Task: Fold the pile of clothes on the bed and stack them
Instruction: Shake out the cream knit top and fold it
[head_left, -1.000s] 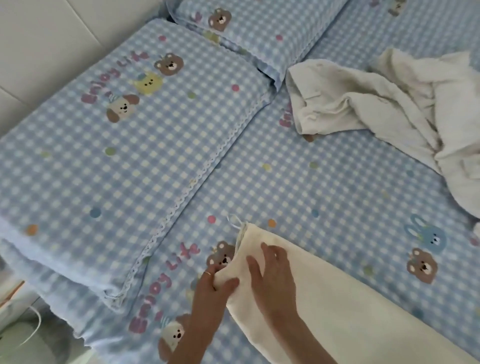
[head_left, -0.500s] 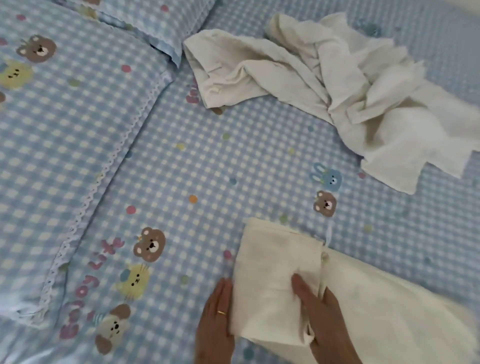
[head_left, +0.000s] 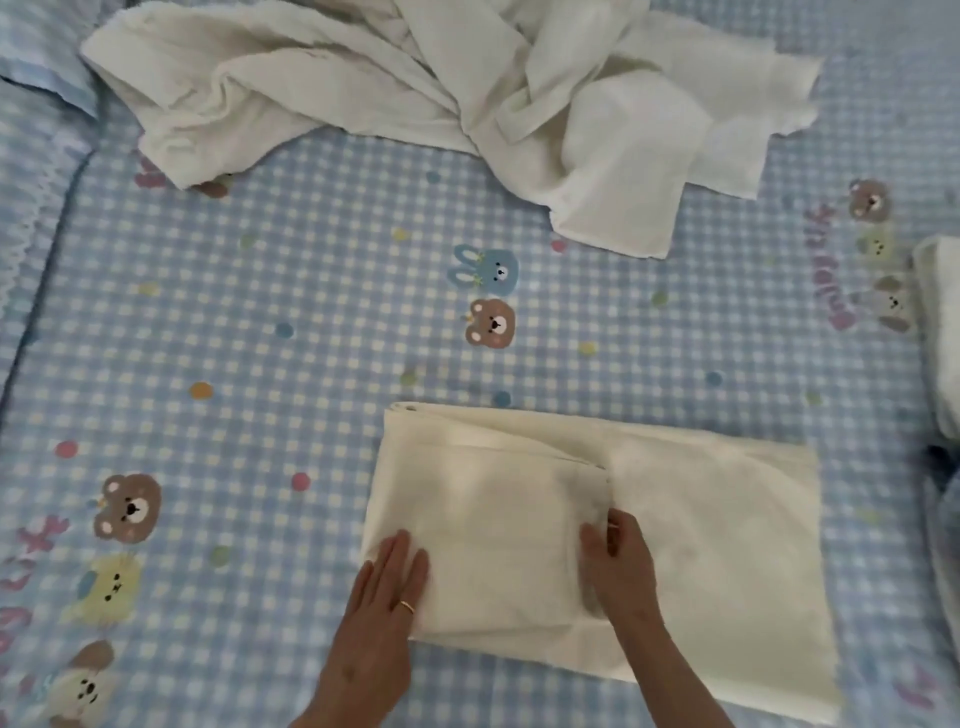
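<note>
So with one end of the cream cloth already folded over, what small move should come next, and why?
Probably fold the uncovered right part of the cream cloth over the doubled left part. The left hand lies flat on the doubled end, the right hand pinches its inner edge, and the right part is a single layer. The crumpled white pile waits beyond.

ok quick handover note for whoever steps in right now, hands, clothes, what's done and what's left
Left hand: flat, fingers straight, pressing the near left corner of the cream garment.
Right hand: fingers curled at the edge of the folded-over flap, mid-garment.
Done: one flap folded across; the garment lies flat on the bed sheet.
Left: finish folding it, then fold the crumpled white pile at the far side and stack. A white item shows at the right edge; cannot tell what.
</note>
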